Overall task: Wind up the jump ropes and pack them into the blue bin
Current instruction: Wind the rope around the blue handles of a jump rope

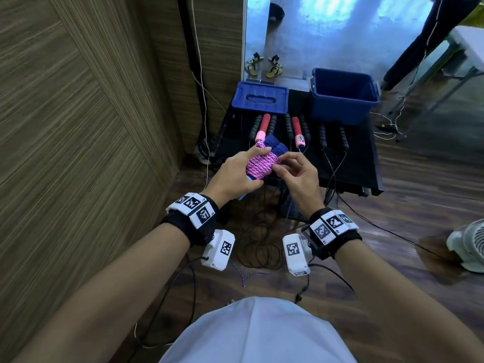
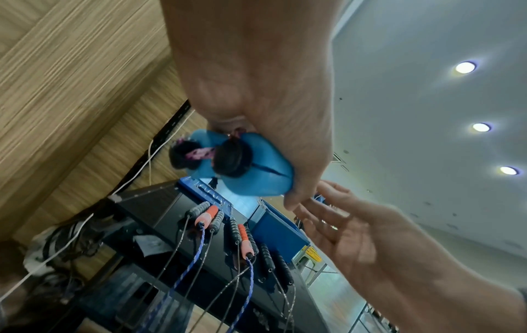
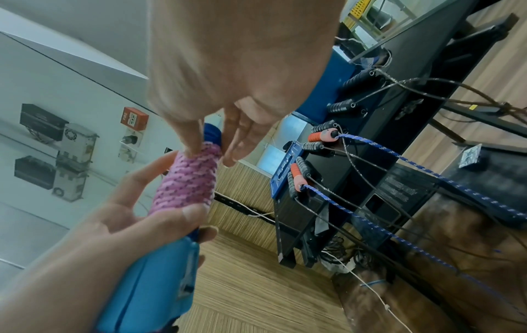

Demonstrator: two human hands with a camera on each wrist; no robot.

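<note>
A pink jump rope [image 1: 262, 163] [image 3: 186, 182] is wound in tight turns round its two blue handles [image 2: 256, 166] [image 3: 154, 281]. My left hand [image 1: 245, 170] [image 3: 159, 216] grips this bundle from below, thumb across the lowest turns. My right hand [image 1: 281, 163] [image 3: 211, 144] pinches the top end of the coil with thumb and fingers. The open blue bin [image 1: 343, 95] stands at the back right of the black table [image 1: 348, 163], with its lid [image 1: 259, 96] lying at the back left. The bin looks empty.
Several other jump ropes lie in a row on the table: two red handles [image 1: 264, 124] [image 1: 297, 128] with blue cord and several black handles [image 1: 322, 136]. Their cords [image 1: 259, 247] hang to the floor. A wooden wall stands left, a white fan [image 1: 468, 244] right.
</note>
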